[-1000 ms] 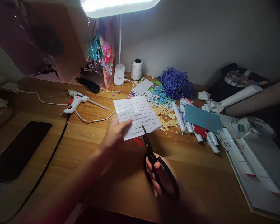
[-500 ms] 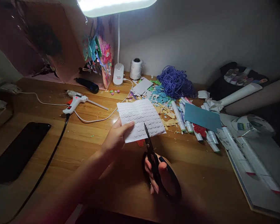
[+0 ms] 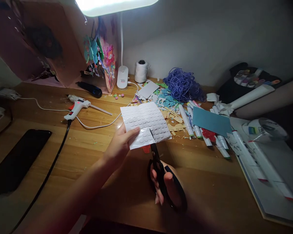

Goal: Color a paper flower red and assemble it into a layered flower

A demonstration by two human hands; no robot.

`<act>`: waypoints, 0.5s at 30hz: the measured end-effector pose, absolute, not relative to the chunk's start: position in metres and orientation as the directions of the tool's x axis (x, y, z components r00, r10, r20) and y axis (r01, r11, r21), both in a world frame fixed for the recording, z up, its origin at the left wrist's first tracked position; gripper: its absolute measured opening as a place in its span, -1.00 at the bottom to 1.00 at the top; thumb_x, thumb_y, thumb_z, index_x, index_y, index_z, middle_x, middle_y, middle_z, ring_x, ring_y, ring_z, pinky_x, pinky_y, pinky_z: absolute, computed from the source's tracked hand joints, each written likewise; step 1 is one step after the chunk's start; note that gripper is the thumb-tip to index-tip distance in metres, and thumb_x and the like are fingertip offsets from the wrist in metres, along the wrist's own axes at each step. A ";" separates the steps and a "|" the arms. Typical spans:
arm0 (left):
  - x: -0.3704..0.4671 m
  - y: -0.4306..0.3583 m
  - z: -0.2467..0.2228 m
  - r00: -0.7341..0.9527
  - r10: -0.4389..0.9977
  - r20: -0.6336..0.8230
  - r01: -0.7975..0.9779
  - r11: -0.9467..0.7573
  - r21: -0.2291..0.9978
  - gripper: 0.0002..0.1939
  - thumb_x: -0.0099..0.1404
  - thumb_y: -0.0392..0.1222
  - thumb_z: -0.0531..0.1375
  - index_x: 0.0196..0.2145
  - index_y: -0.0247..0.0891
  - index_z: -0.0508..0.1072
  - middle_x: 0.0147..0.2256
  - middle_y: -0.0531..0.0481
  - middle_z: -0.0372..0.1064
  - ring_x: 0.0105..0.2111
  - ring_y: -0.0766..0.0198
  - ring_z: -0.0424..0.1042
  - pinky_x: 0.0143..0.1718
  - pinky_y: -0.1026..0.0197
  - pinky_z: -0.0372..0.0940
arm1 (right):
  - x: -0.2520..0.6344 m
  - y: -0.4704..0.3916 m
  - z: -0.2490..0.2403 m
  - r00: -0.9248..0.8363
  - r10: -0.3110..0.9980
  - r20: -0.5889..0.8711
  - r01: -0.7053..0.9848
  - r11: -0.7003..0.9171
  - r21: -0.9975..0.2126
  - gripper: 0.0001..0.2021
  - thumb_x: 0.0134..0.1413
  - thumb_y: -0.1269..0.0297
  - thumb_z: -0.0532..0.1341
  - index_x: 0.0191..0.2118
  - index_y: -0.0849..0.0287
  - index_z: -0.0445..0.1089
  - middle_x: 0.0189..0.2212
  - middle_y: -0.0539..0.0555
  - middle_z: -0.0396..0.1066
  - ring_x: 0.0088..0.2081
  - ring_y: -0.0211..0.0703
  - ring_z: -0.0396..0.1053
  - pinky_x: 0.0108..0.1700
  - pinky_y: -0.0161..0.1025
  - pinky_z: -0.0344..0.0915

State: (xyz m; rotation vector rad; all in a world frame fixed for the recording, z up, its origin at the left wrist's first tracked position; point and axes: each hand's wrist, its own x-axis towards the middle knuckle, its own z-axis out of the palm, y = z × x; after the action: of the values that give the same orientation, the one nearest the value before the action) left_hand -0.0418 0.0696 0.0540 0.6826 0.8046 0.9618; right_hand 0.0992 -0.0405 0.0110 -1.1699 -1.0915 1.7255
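Note:
My left hand pinches the lower left edge of a white sheet covered with rows of small round dots, thumb on top. My right hand has its thumb and fingers in the handles of black scissors. The scissors point up and away, and their blades meet the sheet's near edge right of its middle. One blade tip lies over the dots; the lower blade is mostly hidden beneath the sheet. A small red piece lies on the table just below the sheet.
A white glue gun with its cord and a black phone are at the left. Behind the sheet lie paper scraps and purple string. Markers, a blue card and a board are at the right.
The scissor blades have closed somewhat on the sheet, whose near edge is now between them. Both hands and the sheet appear slightly further left, as the whole view has shifted a little.

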 end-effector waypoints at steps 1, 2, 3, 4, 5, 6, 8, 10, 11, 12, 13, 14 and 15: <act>-0.042 0.069 0.054 0.346 0.895 -0.282 -0.431 0.418 0.800 -0.61 0.16 -0.32 0.19 -0.02 -0.33 0.37 -0.12 -0.14 0.45 -0.12 0.06 0.42 -0.14 0.13 0.34 | 0.099 -0.040 0.012 -0.287 0.914 -0.286 -0.131 -0.334 -0.934 -0.34 -0.15 -0.43 -0.07 -0.37 0.18 0.17 -0.68 -0.13 0.14 -0.70 -0.39 0.15 -0.61 -0.38 0.26; -0.043 0.069 0.053 0.355 0.892 -0.279 -0.425 0.420 0.802 -0.61 0.15 -0.30 0.20 -0.03 -0.32 0.38 -0.11 -0.14 0.45 -0.12 0.05 0.42 -0.13 0.12 0.34 | 0.099 -0.040 0.011 -0.288 0.915 -0.283 -0.137 -0.332 -0.933 -0.32 -0.16 -0.45 -0.09 -0.37 0.18 0.17 -0.68 -0.12 0.14 -0.70 -0.38 0.17 -0.60 -0.36 0.27; -0.043 0.069 0.053 0.369 0.888 -0.275 -0.417 0.422 0.805 -0.62 0.15 -0.29 0.21 -0.04 -0.31 0.39 -0.11 -0.14 0.44 -0.11 0.04 0.42 -0.12 0.11 0.33 | 0.099 -0.040 0.009 -0.288 0.915 -0.284 -0.146 -0.335 -0.931 -0.31 -0.19 -0.46 -0.10 -0.38 0.18 0.17 -0.67 -0.12 0.14 -0.70 -0.38 0.17 -0.60 -0.36 0.28; -0.044 0.069 0.052 0.384 0.884 -0.269 -0.408 0.423 0.809 -0.63 0.15 -0.27 0.22 -0.05 -0.30 0.39 -0.10 -0.14 0.44 -0.11 0.03 0.42 -0.12 0.11 0.33 | 0.099 -0.040 0.007 -0.289 0.914 -0.285 -0.155 -0.339 -0.928 -0.30 -0.21 -0.48 -0.11 -0.38 0.18 0.17 -0.67 -0.12 0.14 -0.70 -0.38 0.18 -0.61 -0.35 0.29; -0.044 0.068 0.051 0.397 0.880 -0.262 -0.399 0.423 0.814 -0.64 0.16 -0.26 0.22 -0.06 -0.30 0.40 -0.10 -0.14 0.44 -0.11 0.03 0.41 -0.12 0.11 0.33 | 0.099 -0.040 0.005 -0.286 0.914 -0.286 -0.163 -0.341 -0.926 -0.29 -0.23 -0.48 -0.11 -0.39 0.18 0.17 -0.67 -0.12 0.14 -0.71 -0.37 0.18 -0.61 -0.34 0.29; -0.044 0.068 0.050 0.407 0.877 -0.257 -0.391 0.421 0.818 -0.65 0.16 -0.25 0.23 -0.06 -0.30 0.41 -0.10 -0.15 0.44 -0.11 0.02 0.41 -0.13 0.10 0.34 | 0.099 -0.040 0.003 -0.281 0.916 -0.287 -0.167 -0.342 -0.925 -0.29 -0.22 -0.48 -0.11 -0.39 0.19 0.17 -0.67 -0.12 0.14 -0.71 -0.37 0.18 -0.62 -0.34 0.29; -0.045 0.068 0.048 0.414 0.874 -0.253 -0.377 0.418 0.826 -0.66 0.16 -0.25 0.23 -0.08 -0.30 0.41 -0.09 -0.15 0.43 -0.11 0.02 0.41 -0.14 0.11 0.34 | 0.099 -0.041 0.001 -0.260 0.922 -0.286 -0.170 -0.336 -0.927 -0.30 -0.17 -0.46 -0.12 -0.39 0.19 0.17 -0.68 -0.12 0.13 -0.72 -0.38 0.17 -0.64 -0.36 0.27; -0.045 0.068 0.046 0.414 0.876 -0.246 -0.375 0.410 0.831 -0.66 0.16 -0.25 0.23 -0.08 -0.29 0.42 -0.10 -0.15 0.44 -0.11 0.03 0.42 -0.14 0.13 0.34 | 0.099 -0.042 0.001 -0.245 0.926 -0.286 -0.160 -0.330 -0.930 -0.33 -0.12 -0.43 -0.12 -0.39 0.19 0.17 -0.68 -0.13 0.12 -0.73 -0.40 0.14 -0.66 -0.38 0.24; -0.045 0.068 0.046 0.414 0.878 -0.241 -0.376 0.406 0.833 -0.67 0.16 -0.26 0.23 -0.08 -0.29 0.42 -0.10 -0.15 0.43 -0.11 0.04 0.42 -0.13 0.13 0.34 | 0.100 -0.042 0.001 -0.238 0.928 -0.287 -0.154 -0.327 -0.932 -0.35 -0.10 -0.42 -0.11 -0.39 0.18 0.17 -0.68 -0.14 0.12 -0.74 -0.41 0.12 -0.66 -0.39 0.22; -0.045 0.068 0.045 0.413 0.879 -0.237 -0.378 0.403 0.833 -0.67 0.17 -0.26 0.23 -0.08 -0.29 0.41 -0.09 -0.14 0.43 -0.11 0.05 0.42 -0.13 0.14 0.34 | 0.100 -0.043 0.001 -0.232 0.930 -0.286 -0.149 -0.325 -0.934 -0.36 -0.08 -0.40 -0.10 -0.39 0.18 0.17 -0.69 -0.14 0.11 -0.75 -0.41 0.11 -0.67 -0.39 0.20; -0.045 0.069 0.045 0.412 0.881 -0.233 -0.382 0.399 0.833 -0.67 0.18 -0.27 0.22 -0.07 -0.29 0.41 -0.09 -0.14 0.43 -0.10 0.05 0.41 -0.12 0.14 0.33 | 0.100 -0.043 0.001 -0.230 0.930 -0.286 -0.145 -0.323 -0.935 -0.37 -0.08 -0.40 -0.10 -0.39 0.18 0.16 -0.70 -0.14 0.10 -0.75 -0.42 0.09 -0.68 -0.40 0.19; -0.045 0.069 0.045 0.409 0.883 -0.229 -0.387 0.395 0.833 -0.68 0.18 -0.27 0.22 -0.07 -0.29 0.41 -0.09 -0.14 0.43 -0.10 0.06 0.41 -0.11 0.14 0.33 | 0.100 -0.044 0.001 -0.229 0.930 -0.287 -0.140 -0.323 -0.936 -0.38 -0.07 -0.39 -0.09 -0.40 0.18 0.16 -0.71 -0.15 0.09 -0.75 -0.42 0.08 -0.68 -0.40 0.18; -0.045 0.069 0.046 0.407 0.885 -0.227 -0.391 0.393 0.832 -0.67 0.18 -0.28 0.21 -0.07 -0.29 0.41 -0.09 -0.14 0.43 -0.09 0.05 0.41 -0.10 0.13 0.33 | 0.100 -0.044 0.001 -0.226 0.930 -0.290 -0.136 -0.325 -0.936 -0.39 -0.06 -0.38 -0.08 -0.39 0.18 0.17 -0.72 -0.16 0.08 -0.76 -0.42 0.07 -0.68 -0.41 0.17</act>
State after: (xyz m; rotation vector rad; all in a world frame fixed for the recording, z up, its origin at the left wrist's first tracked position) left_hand -0.0446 0.0691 0.0455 0.7764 0.7550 0.9149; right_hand 0.1002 -0.0441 0.0014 -1.1977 -1.0581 1.6717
